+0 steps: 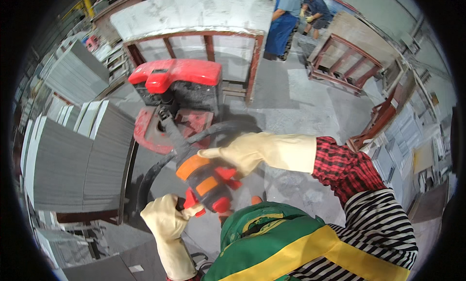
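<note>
The tiller handle (204, 181) of a red and black powered pallet truck slants toward me, with orange panels and red end pieces on its dark head. My left hand (162, 215), in a cream rubber glove, is closed round the grip on the head's left side. From the right, my right hand (245, 150), in a matching glove, reaches onto the head; one digit lies across the upper orange panel, while the others curl by the red lever (228, 176), partly hidden and blurred. The truck's red body (174, 75) stands ahead, its black hoses looping about the tiller.
Stacks of grey slabs (58, 169) stand close on the left. Ahead, a large pale slab (194, 14) leans on a red-brown frame. Another slab rack (344, 63) is at far right, near two people, one in a blue apron (284, 33). More slabs (403, 130) line the right.
</note>
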Tool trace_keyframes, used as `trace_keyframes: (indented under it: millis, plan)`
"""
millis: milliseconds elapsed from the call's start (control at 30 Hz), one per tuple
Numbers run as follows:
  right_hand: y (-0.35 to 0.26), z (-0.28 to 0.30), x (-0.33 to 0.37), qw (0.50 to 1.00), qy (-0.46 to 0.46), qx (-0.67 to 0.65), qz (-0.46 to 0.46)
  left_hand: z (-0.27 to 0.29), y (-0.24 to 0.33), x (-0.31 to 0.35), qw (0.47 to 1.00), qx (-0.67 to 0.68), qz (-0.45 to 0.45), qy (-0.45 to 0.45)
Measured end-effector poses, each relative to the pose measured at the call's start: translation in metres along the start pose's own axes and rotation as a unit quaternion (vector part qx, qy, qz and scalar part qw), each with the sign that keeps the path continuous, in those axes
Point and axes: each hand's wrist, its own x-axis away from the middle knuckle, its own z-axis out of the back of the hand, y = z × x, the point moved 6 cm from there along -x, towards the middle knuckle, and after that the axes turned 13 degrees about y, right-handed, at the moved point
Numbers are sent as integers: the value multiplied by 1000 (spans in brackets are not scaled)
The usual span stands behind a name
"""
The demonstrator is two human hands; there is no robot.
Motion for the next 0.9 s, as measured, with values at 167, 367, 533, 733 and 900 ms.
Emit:
trace_keyframes:
  millis: [167,367,533,733,900]
  plan:
    - [49,-66,-41,986,68,-19,152,-6,-2,0,999,10,-2,-46]
    - [11,-19,-10,998,-14,-59,-9,0,-3,1,998,30,23,-44]
    - [9,-3,19,995,72,-16,71,-2,-7,0,995,33,38,-83]
    - [5,-7,-12,997,-24,-67,22,-3,-14,-16,978,17,122,-169]
    - [6,-2,-20,993,67,-6,96,-6,-21,-23,940,-36,172,-292]
